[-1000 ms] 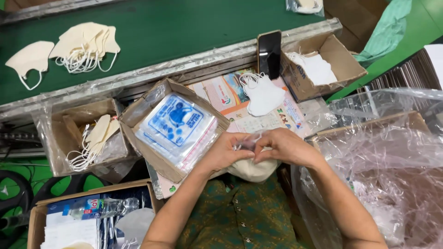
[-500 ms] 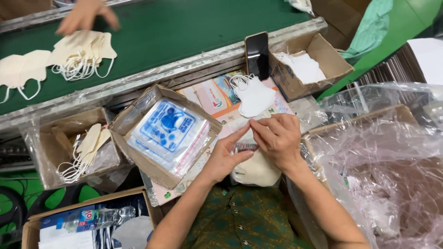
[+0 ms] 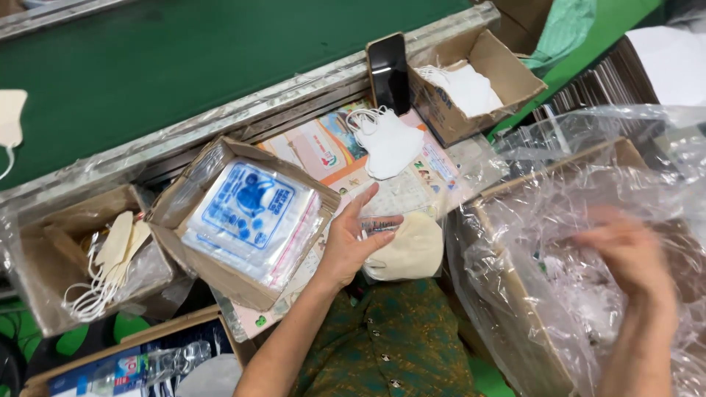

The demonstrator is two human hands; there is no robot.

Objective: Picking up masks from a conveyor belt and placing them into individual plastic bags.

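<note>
So right now it looks like the bagging step of a mask-packing job. The left hand (image 3: 351,246) is curled loosely around a cream mask (image 3: 412,248) that sits partly inside a clear pouch, thumb on top and fingers underneath, held just above the lap at the near edge of the work surface. The right hand (image 3: 629,254) is blurred over the big plastic-lined carton (image 3: 507,294) on the right; it looks open and empty, but with the blur I can't really tell if it's got anything.

Around it: a box of printed flat pouches (image 3: 250,213) just left of the left hand, a small carton of cream masks (image 3: 110,257) at the near left, a loose white mask (image 3: 390,143) on the colourful sheet, a carton of white masks (image 3: 471,84) at the far right, and a dark phone (image 3: 388,70) propped against the green conveyor's rail.

My guess is the mask isn't fully seated yet, so next it needs pushing all the way in and the pouch flap closing, which really takes both hands.
</note>
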